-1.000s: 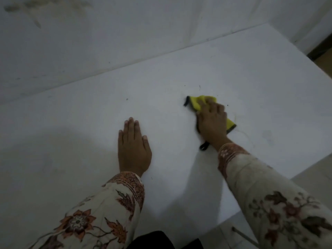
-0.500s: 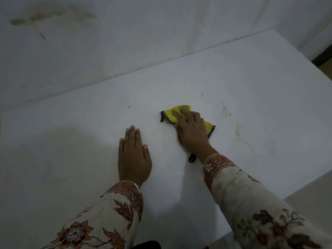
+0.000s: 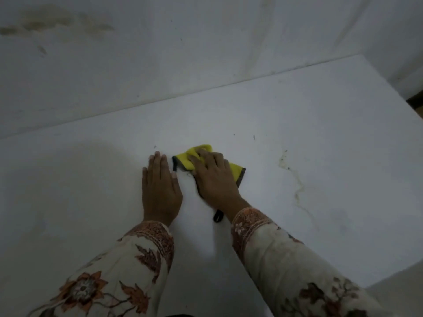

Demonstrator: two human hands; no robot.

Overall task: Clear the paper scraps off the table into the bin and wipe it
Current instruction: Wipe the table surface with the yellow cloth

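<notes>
My right hand (image 3: 215, 179) lies palm down on a yellow cloth (image 3: 183, 160) with a dark edge and presses it to the white table (image 3: 332, 138). The cloth bunches up under the fingertips, and its black loop (image 3: 217, 217) sticks out near my wrist. Just left of the cloth, almost touching its edge, my left hand (image 3: 160, 191) rests flat on the table with its fingers straight and together. No paper scraps or bin appear in this view.
A thin brownish stain (image 3: 296, 181) winds across the table to the right of the cloth, with a few dark specks (image 3: 254, 137) behind it. A marked white wall (image 3: 160, 53) runs along the far edge. The floor (image 3: 402, 294) shows past the near right edge.
My right hand has slid the cloth leftward across the table, away from the stain, until it sits beside my left hand. The left hand has stayed flat in place.
</notes>
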